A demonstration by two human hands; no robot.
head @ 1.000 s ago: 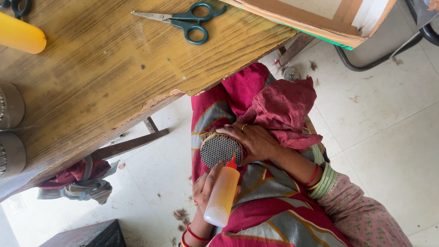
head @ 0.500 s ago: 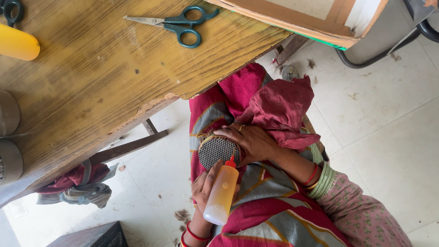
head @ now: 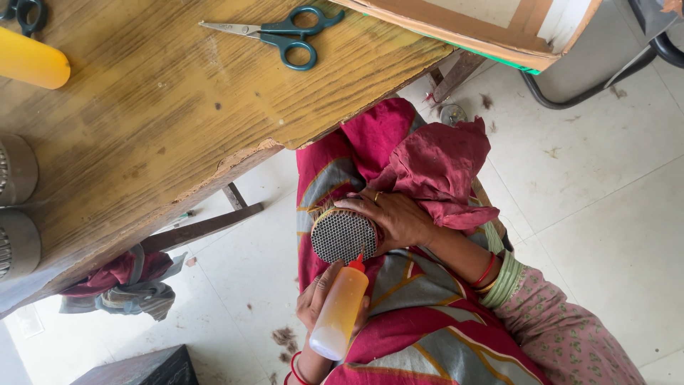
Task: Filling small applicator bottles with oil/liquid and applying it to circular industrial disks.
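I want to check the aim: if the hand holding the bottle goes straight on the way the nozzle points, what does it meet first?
Probably the round mesh piece: the bottle's red tip is already at its lower edge. The depth between them is unclear.

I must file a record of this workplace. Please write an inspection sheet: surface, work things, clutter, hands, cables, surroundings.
Surface: worn wooden table, its edge chipped above the lap.
Work things: round mesh-faced piece held over the lap; squeeze bottle with red tip touching the rim of the mesh.
Clutter: green-handled scissors, yellow bottle, two metal cylinders, cardboard box, all on the table.
Hands: left hand grips the squeeze bottle; right hand holds the mesh-faced piece, a dark red cloth behind it.
Cables: nothing seen.
Surroundings: pale tiled floor with hair-like tufts, bundled cloth under the table, black chair frame.
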